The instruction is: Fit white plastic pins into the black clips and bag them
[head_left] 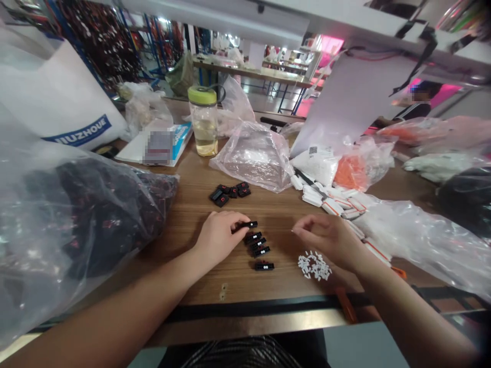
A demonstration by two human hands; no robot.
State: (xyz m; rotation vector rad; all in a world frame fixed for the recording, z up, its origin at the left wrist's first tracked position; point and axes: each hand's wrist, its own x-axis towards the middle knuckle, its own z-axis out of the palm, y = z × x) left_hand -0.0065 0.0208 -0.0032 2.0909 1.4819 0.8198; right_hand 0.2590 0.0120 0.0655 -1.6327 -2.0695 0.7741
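From the head camera, the left hand (220,236) lay on the wooden table (192,214) with its fingers curled. Its fingertips were closed on a small black connector (250,224), which sat at the far end of a short row of black connectors (259,248). These were laid one behind another on the table between the two hands, the nearest a little apart from the rest.

The right hand (332,237) hovered just right of that row, its fingers bent inward and thumb and forefinger drawn close. Whether anything was pinched between them could not be told. Just below this hand lay a small heap of tiny white pieces (314,266).

Farther back on the table sat a loose cluster of black parts (229,193). Behind it were a clear plastic bag (255,158) and a bottle with a green lid (204,122). At the left, a large clear bag of dark parts (95,214) slumped on the table. At the right were white housings (337,202) and a bag of orange parts (351,171).
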